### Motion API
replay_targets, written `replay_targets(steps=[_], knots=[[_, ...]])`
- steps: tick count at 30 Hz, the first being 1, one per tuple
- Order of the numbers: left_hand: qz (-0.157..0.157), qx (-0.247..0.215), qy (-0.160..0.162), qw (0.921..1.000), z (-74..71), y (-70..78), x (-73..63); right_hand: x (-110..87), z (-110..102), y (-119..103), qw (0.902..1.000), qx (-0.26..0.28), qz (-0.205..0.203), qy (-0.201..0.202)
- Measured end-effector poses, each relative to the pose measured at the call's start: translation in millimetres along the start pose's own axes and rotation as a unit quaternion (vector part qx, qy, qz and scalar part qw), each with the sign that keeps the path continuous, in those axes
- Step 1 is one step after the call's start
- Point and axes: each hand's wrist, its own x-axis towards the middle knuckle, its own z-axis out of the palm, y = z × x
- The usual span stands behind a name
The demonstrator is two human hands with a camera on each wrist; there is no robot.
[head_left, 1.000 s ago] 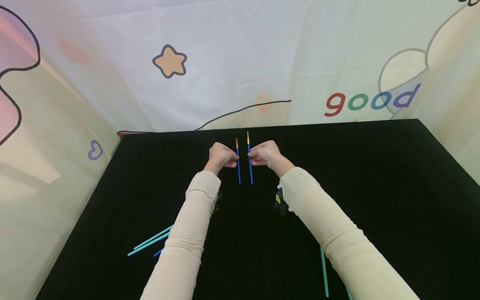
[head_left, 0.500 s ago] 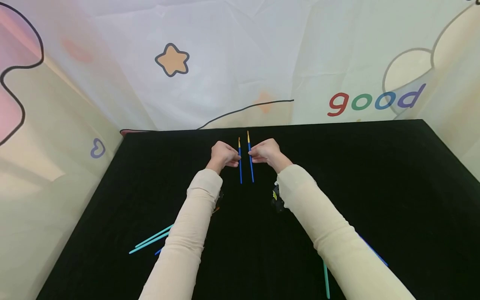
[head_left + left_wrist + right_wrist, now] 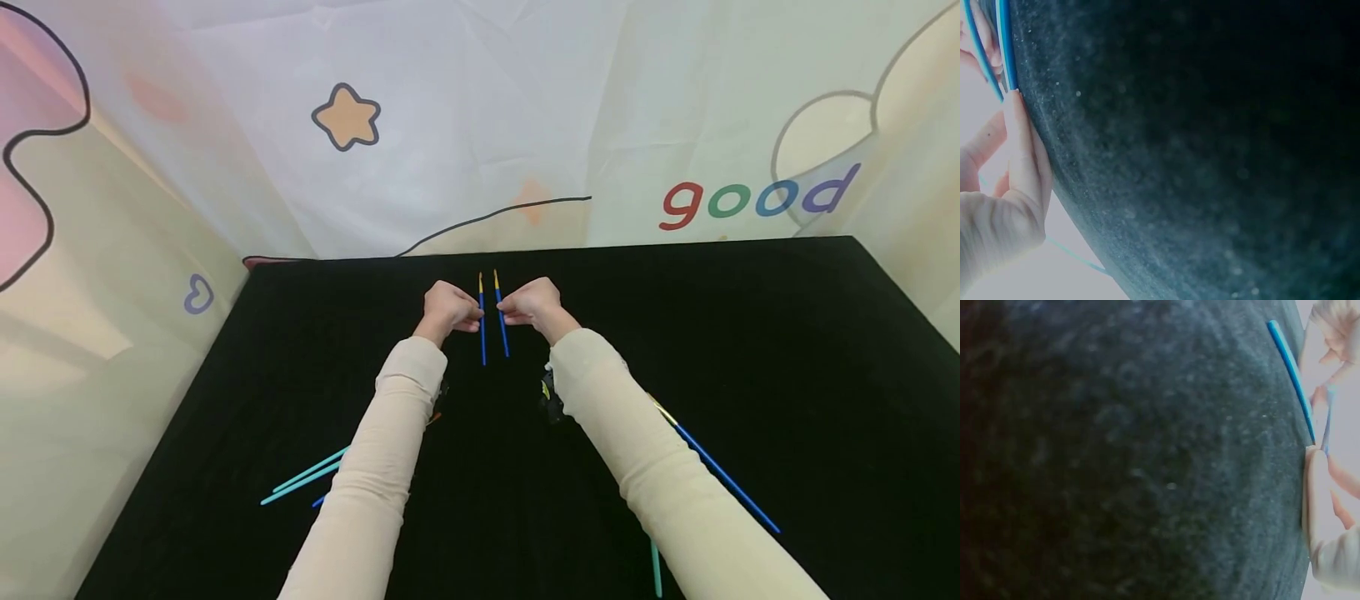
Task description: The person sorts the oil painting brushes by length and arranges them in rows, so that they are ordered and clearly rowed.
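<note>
Well to the left of the left-hand brush (image 3: 483, 337), and nearer the person, two turquoise sticks (image 3: 300, 484) lie slantwise on the black tabletop (image 3: 225, 400), their far ends hidden under the left sleeve (image 3: 375, 475). Just beside them, also nearer the person than that brush, the end of a blue stick (image 3: 318, 502) shows at the sleeve's edge. Beyond the brush and to its left, an orange star (image 3: 347, 118) is printed on the pale backdrop (image 3: 480, 125). The left hand (image 3: 452, 310) is on the brush's left side, pinching its blue handle, with the bristle end pointing away from the person. Just right of that brush and apart from it, the right-hand brush (image 3: 505, 337) leans slightly, its tip toward the other's; the right hand (image 3: 534, 302), on its far side from the left-hand brush, pinches it between thumb and fingers. Farther right and nearer the person, one turquoise stick (image 3: 657, 573) pokes out from under the right sleeve (image 3: 637, 467). Right of that, a longer blue brush (image 3: 723, 475) lies diagonally along the sleeve. Beyond and well right of the left-hand brush, "good" lettering (image 3: 759, 200) marks the backdrop.
</note>
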Motion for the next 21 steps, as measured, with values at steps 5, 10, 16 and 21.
replay_targets(steps=[5,10,16,21], knots=[[-0.006,0.001,0.003,1.0000,-1.0,1.0,2.0,2.2,2.3,2.9,0.9998,-0.006,-0.012,0.015],[-0.011,0.002,0.005,0.9999,-1.4,0.9,2.4,2.9,4.2,4.1,0.9995,-0.019,-0.018,0.018],[-0.009,0.002,0.003,1.0000,-0.9,-0.8,0.8,3.2,4.9,4.1,0.9992,-0.034,-0.002,0.019],[-0.005,0.003,-0.003,1.0000,-1.3,0.6,-2.0,3.7,4.2,3.4,0.9991,-0.039,0.001,0.018]])
